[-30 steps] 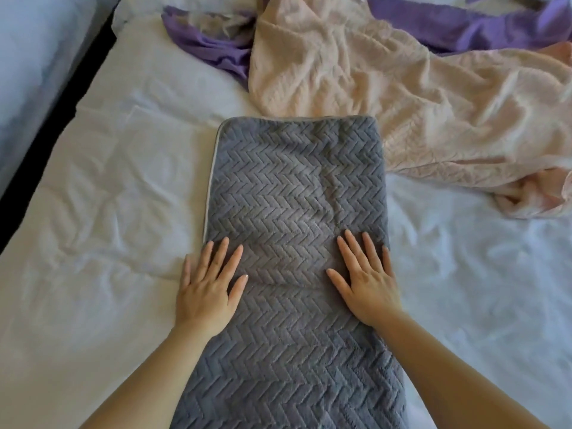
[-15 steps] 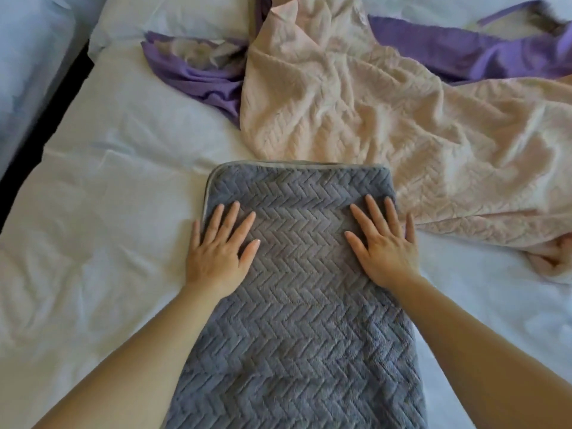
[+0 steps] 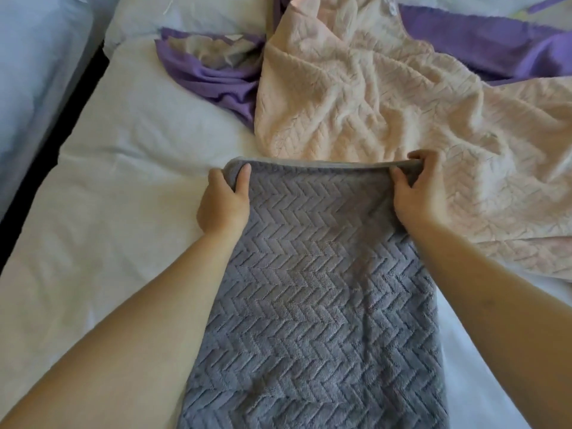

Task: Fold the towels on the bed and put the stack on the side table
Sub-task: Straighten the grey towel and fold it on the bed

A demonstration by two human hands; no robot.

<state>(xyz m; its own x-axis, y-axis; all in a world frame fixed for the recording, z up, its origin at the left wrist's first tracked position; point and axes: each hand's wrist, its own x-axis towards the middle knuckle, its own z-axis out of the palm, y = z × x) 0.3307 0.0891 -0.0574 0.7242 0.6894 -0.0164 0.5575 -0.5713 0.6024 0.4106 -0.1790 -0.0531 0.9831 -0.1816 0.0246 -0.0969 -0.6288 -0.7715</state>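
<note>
Two hands, left and right, pinch grey towel's far corners.

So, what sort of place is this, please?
Probably a bedroom: a white bed sheet, a pillow at the far end, and what looks like a second bed beyond a dark gap on the left. The grey towel lies on the sheet.

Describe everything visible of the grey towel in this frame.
The grey towel is plush, with a raised herringbone pattern and a pale piped edge. It lies as a long narrow strip on the white sheet, its near end out of frame. The left hand and right hand pinch its far corners, that edge slightly raised, beside the crumpled pink towel.
</note>
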